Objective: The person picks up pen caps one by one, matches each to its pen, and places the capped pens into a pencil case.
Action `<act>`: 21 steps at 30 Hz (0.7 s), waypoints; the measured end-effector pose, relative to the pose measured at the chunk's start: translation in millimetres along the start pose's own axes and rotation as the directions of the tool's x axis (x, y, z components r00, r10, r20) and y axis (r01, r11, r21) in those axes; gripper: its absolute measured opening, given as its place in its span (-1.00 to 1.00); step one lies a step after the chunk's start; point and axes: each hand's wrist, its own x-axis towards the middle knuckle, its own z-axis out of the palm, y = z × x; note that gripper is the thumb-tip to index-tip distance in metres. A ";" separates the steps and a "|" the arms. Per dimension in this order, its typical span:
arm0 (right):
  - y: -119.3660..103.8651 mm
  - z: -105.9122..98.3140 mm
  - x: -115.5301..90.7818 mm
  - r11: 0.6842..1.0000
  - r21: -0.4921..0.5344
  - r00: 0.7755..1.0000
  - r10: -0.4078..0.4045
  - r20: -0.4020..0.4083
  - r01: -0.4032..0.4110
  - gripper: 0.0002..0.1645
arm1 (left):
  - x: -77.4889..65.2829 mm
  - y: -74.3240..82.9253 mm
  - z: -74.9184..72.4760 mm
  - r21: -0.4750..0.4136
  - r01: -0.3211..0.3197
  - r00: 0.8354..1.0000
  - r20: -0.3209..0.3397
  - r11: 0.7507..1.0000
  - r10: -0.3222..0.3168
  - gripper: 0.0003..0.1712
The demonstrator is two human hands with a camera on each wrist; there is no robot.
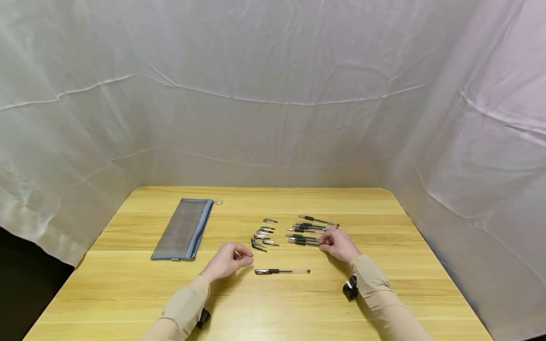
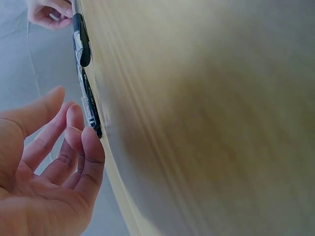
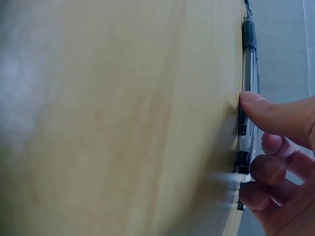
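On the right lies a row of uncapped gel pens (image 1: 305,226), dark grips toward the left. My right hand (image 1: 339,244) is at the right ends of the nearest pens. There its thumb lies against the clear barrel of a gel pen (image 3: 249,64), with curled fingers on the other side. My left hand (image 1: 230,260) hovers relaxed left of a capped gel pen (image 1: 287,271), which lies crosswise between the hands. Nothing is held in the left fingers (image 2: 93,162). A loose cluster of pen caps (image 1: 258,244) lies beyond the left hand.
At the left lies a flat grey mesh zip pouch (image 1: 177,229) with blue edging and a ring on its zipper pull. Everything rests on a wood-grain table (image 1: 273,312). Pale fabric curtains (image 1: 273,128) stand behind the table and along its sides.
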 end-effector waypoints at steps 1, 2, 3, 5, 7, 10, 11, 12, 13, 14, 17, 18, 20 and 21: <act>0.2 0.1 0.2 1.000 0.001 1.000 -0.003 0.002 0.003 -0.90 | 0.0 0.1 0.0 0.001 -0.002 1.000 -0.001 1.000 0.002 -0.84; 0.4 0.2 0.4 1.000 0.002 1.000 -0.004 0.003 0.004 -0.90 | 0.1 0.1 0.0 0.002 -0.003 1.000 0.000 1.000 0.003 -0.84; 0.8 0.3 0.6 1.000 0.001 1.000 -0.008 0.005 0.008 -0.90 | 0.1 0.2 0.0 0.004 -0.002 1.000 0.000 1.000 0.002 -0.84; 1.5 0.6 0.6 1.000 -0.003 1.000 -0.015 0.010 0.015 -0.91 | 0.2 0.5 0.0 0.005 0.005 1.000 -0.001 1.000 -0.005 -0.84; 2.1 0.6 0.8 1.000 -0.009 1.000 -0.026 0.012 0.026 -0.92 | 0.3 1.3 -0.2 0.002 0.027 1.000 -0.006 1.000 -0.027 -0.83; -0.2 0.1 0.9 1.000 -0.013 1.000 0.000 0.020 0.000 -0.94 | 0.8 0.6 -1.5 -0.005 0.057 0.998 -0.027 0.998 -0.057 -0.83; -0.9 0.2 0.7 1.000 -0.017 1.000 0.009 0.022 -0.009 -0.94 | 1.0 0.4 -2.0 -0.007 0.066 0.997 -0.038 0.998 -0.066 -0.83; -1.8 0.4 0.3 1.000 -0.022 1.000 0.016 0.022 -0.016 -0.95 | 1.2 0.0 -2.3 -0.006 0.073 0.996 -0.050 0.997 -0.074 -0.84; -3.1 0.5 -0.2 0.999 -0.025 0.999 0.028 0.021 -0.027 -0.95 | 1.5 -0.8 -2.6 -0.004 0.076 0.995 -0.062 0.997 -0.077 -0.85; -4.3 0.7 -0.8 0.999 -0.028 0.999 0.037 0.018 -0.037 -0.94 | 1.6 -1.4 -2.9 -0.001 0.082 0.994 -0.072 0.997 -0.082 -0.86; -5.9 1.5 -2.6 0.999 -0.042 1.000 0.022 -0.003 -0.022 -0.95 | 1.9 -2.1 -2.6 0.002 0.107 0.989 -0.098 0.994 -0.106 -0.88; -6.6 1.6 -3.1 0.999 -0.045 1.000 0.016 -0.013 -0.017 -0.95 | 2.0 -2.2 -2.5 0.003 0.113 0.988 -0.104 0.994 -0.112 -0.88; -7.8 1.8 -4.4 0.999 -0.039 1.000 0.006 -0.026 -0.007 -0.95 | 2.5 -2.3 -2.0 0.003 0.125 0.985 -0.116 0.992 -0.124 -0.87; -8.2 1.8 -5.0 0.999 -0.033 0.999 0.002 -0.032 -0.003 -0.95 | 2.9 -2.0 -1.7 0.004 0.126 0.985 -0.122 0.992 -0.125 -0.87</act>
